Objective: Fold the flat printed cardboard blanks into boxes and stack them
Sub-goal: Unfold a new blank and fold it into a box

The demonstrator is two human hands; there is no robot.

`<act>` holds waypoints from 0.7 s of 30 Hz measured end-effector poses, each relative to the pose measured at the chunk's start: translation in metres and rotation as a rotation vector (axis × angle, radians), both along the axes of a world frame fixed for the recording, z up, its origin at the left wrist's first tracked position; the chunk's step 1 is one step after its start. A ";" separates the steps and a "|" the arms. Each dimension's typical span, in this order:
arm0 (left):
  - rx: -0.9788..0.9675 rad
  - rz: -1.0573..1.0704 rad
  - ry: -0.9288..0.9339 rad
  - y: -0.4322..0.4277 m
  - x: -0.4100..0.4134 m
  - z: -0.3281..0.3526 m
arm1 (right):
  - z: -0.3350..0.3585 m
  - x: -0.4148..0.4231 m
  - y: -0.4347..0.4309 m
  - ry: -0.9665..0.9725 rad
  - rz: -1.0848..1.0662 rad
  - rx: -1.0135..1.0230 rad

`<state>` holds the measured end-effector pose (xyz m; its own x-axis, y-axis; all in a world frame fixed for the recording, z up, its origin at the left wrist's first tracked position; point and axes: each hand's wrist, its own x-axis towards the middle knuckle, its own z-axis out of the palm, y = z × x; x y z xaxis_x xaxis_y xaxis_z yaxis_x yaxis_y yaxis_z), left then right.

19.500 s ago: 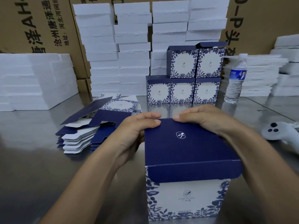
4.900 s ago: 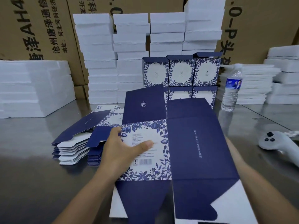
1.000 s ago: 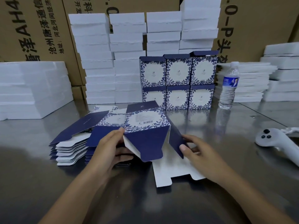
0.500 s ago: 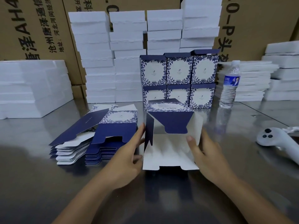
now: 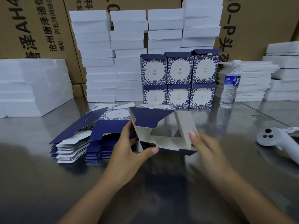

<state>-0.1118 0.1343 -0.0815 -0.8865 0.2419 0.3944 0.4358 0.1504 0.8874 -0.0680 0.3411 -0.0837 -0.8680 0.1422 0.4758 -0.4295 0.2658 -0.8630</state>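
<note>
Navy-and-white cardboard, one half-folded box [image 5: 145,118], lies on its side with its open end toward you at the middle of the steel bench [image 5: 32,175], just in front of the finished ones. Your left hand [image 5: 129,152] grips its left wall, thumb curled onto the lower flap and fingers round the outside. Your right hand [image 5: 205,146], slightly blurred, pinches the right flap, one fingertip [image 5: 192,134] on its white inner face. Behind, six finished boxes [image 5: 179,81] stand in two rows of three, one row on the other. To the left lie two piles of flat blanks [image 5: 90,138], side by side and touching. One water bottle [image 5: 230,84] stands right of the finished boxes; one white controller [image 5: 275,139] lies near the bench's right edge. Four columns of white foam slabs [image 5: 129,54] rise at the back against brown cartons [image 5: 258,21].
</note>
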 end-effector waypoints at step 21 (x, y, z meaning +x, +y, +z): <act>0.109 0.144 -0.174 0.018 0.000 -0.003 | -0.003 -0.001 -0.010 0.070 -0.179 0.128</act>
<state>-0.1119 0.1525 -0.0848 -0.9656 0.0729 0.2497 0.2561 0.0991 0.9616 -0.0691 0.3313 -0.0863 -0.7986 0.2256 0.5580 -0.4231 0.4488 -0.7871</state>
